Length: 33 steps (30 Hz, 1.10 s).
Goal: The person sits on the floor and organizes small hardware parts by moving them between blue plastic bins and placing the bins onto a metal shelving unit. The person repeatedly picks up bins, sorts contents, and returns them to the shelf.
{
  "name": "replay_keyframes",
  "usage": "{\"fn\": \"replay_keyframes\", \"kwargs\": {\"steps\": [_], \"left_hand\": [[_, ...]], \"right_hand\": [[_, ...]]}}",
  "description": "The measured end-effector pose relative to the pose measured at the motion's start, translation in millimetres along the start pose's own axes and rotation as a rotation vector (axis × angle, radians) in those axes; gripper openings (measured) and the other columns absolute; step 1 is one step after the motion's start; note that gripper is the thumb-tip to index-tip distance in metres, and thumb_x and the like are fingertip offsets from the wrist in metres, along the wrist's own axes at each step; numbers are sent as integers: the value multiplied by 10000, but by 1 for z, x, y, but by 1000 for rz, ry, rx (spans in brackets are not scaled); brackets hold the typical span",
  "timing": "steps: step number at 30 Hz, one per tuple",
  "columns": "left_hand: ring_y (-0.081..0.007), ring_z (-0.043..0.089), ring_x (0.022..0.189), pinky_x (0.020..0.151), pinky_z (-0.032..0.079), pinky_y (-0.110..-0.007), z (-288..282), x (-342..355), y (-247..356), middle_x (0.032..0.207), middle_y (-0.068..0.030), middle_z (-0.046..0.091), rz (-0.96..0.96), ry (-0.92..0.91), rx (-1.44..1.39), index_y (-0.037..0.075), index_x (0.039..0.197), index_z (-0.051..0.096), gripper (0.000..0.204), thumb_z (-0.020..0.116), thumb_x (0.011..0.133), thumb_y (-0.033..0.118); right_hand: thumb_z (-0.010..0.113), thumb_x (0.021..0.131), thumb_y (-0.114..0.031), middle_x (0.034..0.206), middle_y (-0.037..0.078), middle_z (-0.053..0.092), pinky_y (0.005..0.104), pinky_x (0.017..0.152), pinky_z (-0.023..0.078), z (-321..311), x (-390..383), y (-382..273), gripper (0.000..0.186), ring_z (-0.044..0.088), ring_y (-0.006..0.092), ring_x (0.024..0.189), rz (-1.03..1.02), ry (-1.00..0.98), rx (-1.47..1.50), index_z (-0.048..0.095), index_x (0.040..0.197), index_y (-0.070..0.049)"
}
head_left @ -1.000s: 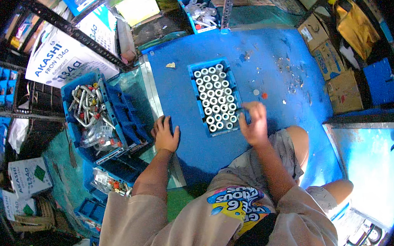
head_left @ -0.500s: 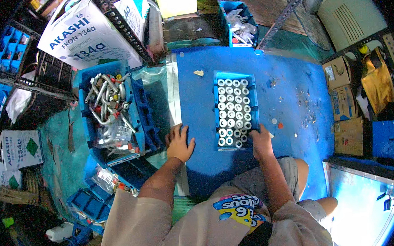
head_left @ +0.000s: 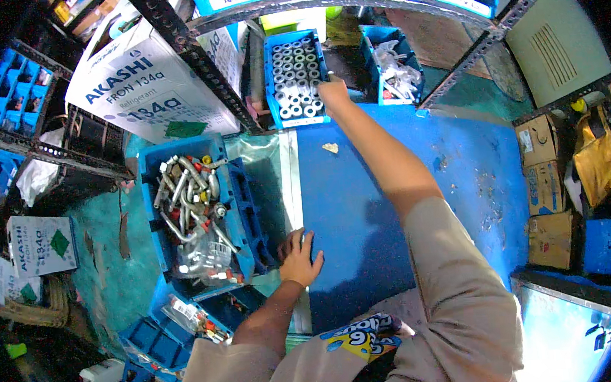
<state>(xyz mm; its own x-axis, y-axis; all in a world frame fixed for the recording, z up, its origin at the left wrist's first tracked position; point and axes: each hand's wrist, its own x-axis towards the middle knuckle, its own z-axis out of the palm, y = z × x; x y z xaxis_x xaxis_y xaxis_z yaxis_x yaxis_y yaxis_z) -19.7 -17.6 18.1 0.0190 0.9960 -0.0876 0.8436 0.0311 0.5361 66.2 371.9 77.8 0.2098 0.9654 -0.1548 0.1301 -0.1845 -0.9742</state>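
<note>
- Left hand (head_left: pixel 299 260): fingers spread at the blue tabletop's (head_left: pixel 352 187) left edge, near a bin of metal pipes (head_left: pixel 194 146).
- Right hand (head_left: pixel 334 94): touching the right side of a blue bin (head_left: pixel 282 123) of white rings (head_left: pixel 294 70) at the tabletop's far end; cannot tell whether fingers pinch it.

The person wears a loose tan T-shirt (head_left: pixel 466 315), its short, creased sleeves (head_left: pixel 435 242) ending near the elbows; left hand (head_left: pixel 299 267) and right hand (head_left: pixel 334 92) are bare. Across the front I see a bright yellow and blue print (head_left: pixel 364 339) with chunky pale lettering, and beside it a black strip (head_left: pixel 367 378) I can't quite make out.
</note>
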Motion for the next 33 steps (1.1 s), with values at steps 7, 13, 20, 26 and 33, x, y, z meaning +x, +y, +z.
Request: {"fn": "replay_keyframes", "kwargs": {"steps": [7,13,20,26,33], "left_hand": [[-330,302,1325,1053,249,-516,-2,-1,1,1399,-124,364,-53,-62,-13,115,1335,469,577,578,839,388],[-341,315,1318,1036,271,-525,-4,0,2,1388,-127,370,-5,-16,33,110,1319,474,566,586,833,379],[-355,323,1320,1018,285,-556,-1,-2,-1,1387,-160,368,22,5,24,101,1316,470,563,577,841,384],[-345,296,1366,1092,244,-516,16,-5,-17,1492,-197,300,-157,-358,-229,129,1380,432,592,516,878,431],[-329,252,1402,1145,182,-462,12,-7,-16,1524,-169,268,0,-126,38,141,1431,376,637,489,886,451]], "right_hand": [[538,742,-117,1051,230,663,381,806,494,18,64,25,453,653,307,915,-75,-129,-354,604,1164,35],[638,764,-345,1050,278,644,463,887,481,14,76,35,524,625,408,1007,-138,-64,-288,599,1113,44],[548,963,-343,917,98,665,321,719,500,-18,-155,6,379,617,162,836,-100,-550,-116,586,1079,16],[597,917,-420,1268,230,525,382,922,471,-39,-326,-35,703,566,297,1113,165,-971,86,354,1395,36],[704,806,-281,1296,321,479,421,1054,366,-13,-325,-48,752,480,418,1222,-46,-911,-46,340,1355,81]]}}
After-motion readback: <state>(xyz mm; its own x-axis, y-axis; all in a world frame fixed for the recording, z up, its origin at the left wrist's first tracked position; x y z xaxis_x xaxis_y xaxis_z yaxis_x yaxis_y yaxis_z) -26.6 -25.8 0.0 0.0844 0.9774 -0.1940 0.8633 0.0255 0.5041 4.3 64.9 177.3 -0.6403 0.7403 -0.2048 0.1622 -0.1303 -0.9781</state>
